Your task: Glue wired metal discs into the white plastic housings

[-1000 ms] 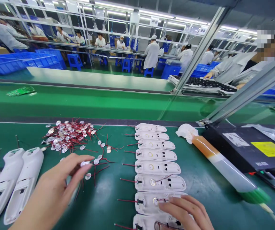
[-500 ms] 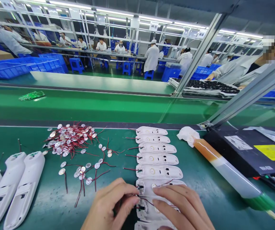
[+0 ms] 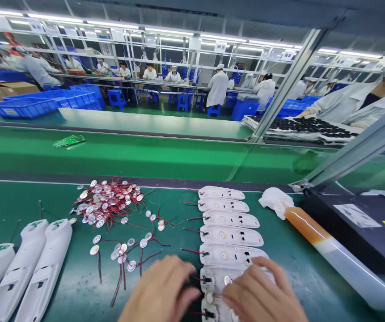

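Note:
My left hand (image 3: 163, 290) is beside the wired end of a white plastic shell half (image 3: 209, 273), thumb and fingers apart with nothing visible between them. My right hand (image 3: 262, 290), blurred, bends over the same shell and the one below it; its fingertips are close to a round metal disc (image 3: 227, 280), and what they hold, if anything, is hidden. Above them, several similar shell halves (image 3: 232, 235) lie in a column, red wires sticking out at their left ends. Loose piezo-type discs with red and black wires (image 3: 121, 250) lie left of the column.
A big heap of wired discs (image 3: 107, 201) lies at the back left. White handle-shaped housings (image 3: 44, 268) are at far left. On the right are an orange-and-white tube (image 3: 340, 255) and a black box (image 3: 353, 223). A green circuit board (image 3: 69, 141) lies beyond. Co-workers sit behind.
The left thumb and fingers have parted from the wire they pinched. The right hand has curled inward over the shells. The whole view has shifted, so things appear further right and lower.

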### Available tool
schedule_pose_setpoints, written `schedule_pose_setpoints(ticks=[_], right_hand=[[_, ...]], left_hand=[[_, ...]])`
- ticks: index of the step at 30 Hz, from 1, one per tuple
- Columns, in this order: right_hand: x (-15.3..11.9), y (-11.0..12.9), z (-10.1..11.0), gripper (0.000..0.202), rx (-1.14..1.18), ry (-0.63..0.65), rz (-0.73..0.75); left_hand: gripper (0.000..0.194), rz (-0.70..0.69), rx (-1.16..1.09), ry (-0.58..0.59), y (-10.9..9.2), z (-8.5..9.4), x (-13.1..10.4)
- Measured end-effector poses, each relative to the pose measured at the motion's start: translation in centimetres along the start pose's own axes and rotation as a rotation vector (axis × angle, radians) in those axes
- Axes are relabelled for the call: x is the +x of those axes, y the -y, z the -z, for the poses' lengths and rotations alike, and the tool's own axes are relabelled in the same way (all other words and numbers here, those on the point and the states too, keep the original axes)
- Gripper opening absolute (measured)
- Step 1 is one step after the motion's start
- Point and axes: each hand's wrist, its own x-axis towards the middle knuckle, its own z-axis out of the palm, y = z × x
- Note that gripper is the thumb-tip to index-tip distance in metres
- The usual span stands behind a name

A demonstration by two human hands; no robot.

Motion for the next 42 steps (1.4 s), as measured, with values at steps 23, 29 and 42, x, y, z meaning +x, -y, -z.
schedule_pose_setpoints(ticks=[23,29,42], right_hand=[[-0.7,-5.0,-0.8,0.017,-0.118,0.189,-0.159],[0.0,-3.7,-1.5,0.027,-0.006,0.067,-0.192],[0.0,-0.7,0.6,0.026,-0.342,0.312,0.176]], left_hand=[[0.020,0.411,-0.038,-0.198,5.2,3.0,-0.2],[0.017,0.459,-0.187,-0.222,4.2,3.5,0.2],[0.008,0.445,-0.323,-0.213,3.1,4.1,0.3]])
